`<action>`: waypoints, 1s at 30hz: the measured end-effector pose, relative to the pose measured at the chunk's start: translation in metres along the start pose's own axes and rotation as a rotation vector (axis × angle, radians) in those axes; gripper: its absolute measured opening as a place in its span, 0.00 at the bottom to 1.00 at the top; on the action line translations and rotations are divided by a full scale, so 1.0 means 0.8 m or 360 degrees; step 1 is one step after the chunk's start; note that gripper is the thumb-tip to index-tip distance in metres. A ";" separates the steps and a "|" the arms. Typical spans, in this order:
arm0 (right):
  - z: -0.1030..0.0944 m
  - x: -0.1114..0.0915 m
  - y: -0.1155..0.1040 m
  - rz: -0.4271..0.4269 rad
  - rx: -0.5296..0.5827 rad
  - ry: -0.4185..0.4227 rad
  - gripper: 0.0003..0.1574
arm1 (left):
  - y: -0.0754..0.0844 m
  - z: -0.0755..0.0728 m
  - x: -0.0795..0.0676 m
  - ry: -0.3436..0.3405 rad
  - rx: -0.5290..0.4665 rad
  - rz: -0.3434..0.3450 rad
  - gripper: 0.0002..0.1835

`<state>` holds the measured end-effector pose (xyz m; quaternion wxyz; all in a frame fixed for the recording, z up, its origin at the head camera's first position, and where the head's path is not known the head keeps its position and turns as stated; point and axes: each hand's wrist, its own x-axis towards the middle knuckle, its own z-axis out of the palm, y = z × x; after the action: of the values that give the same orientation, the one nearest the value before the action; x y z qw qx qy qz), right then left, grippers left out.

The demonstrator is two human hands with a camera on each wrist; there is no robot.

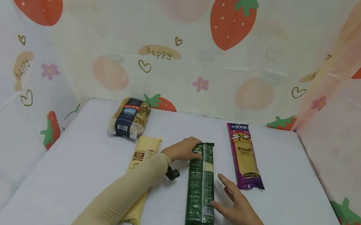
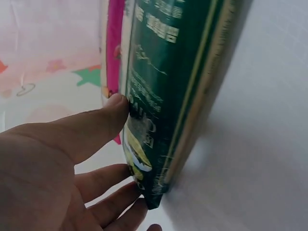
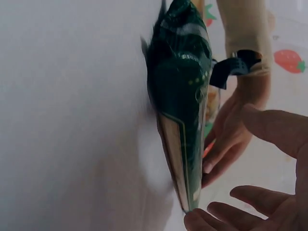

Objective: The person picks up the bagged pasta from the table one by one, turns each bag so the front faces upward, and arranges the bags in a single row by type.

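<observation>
A long green pack of spaghetti (image 1: 196, 188) lies lengthwise on the white table, its printed back facing up. My left hand (image 1: 183, 149) reaches over to its far end. In the left wrist view the thumb lies at the edge of the green pack (image 2: 163, 86), and the other fingers, slightly bent, touch its end. Beside the near right side of the pack is my right hand (image 1: 236, 206), fingers spread and thumb tip right at the edge. Seen from the right wrist, the right hand (image 3: 269, 211) holds nothing.
A yellow pack (image 1: 145, 149) lies partly hidden under my left forearm. Behind it stands an Agnesi pasta bag (image 1: 129, 118). On the right is a purple spaghetti pack (image 1: 245, 157). Strawberry-print cloth (image 1: 176, 86) surrounds the table (image 1: 69, 174) at the back and sides.
</observation>
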<state>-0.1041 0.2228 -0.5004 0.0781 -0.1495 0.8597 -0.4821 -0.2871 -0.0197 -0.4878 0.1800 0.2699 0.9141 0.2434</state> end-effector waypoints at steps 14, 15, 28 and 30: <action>0.026 -0.004 -0.011 0.0126 -0.0282 -0.0264 0.77 | 0.004 0.008 -0.001 -0.0004 0.0200 -0.0150 0.46; 0.028 -0.004 -0.012 0.0130 -0.0299 -0.0269 0.78 | 0.004 0.008 0.001 -0.0001 0.0226 -0.0153 0.47; 0.051 -0.003 -0.030 0.0203 -0.0683 -0.0317 0.88 | 0.006 0.005 0.005 0.0019 0.0302 -0.0175 0.41; 0.053 -0.003 -0.034 0.0208 -0.0730 -0.0316 0.86 | 0.006 0.005 0.004 0.0007 0.0303 -0.0172 0.41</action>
<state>-0.0852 0.1760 -0.4996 0.1571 -0.1540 0.9425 -0.2515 -0.2862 -0.0130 -0.4892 0.1643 0.2357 0.9467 0.1459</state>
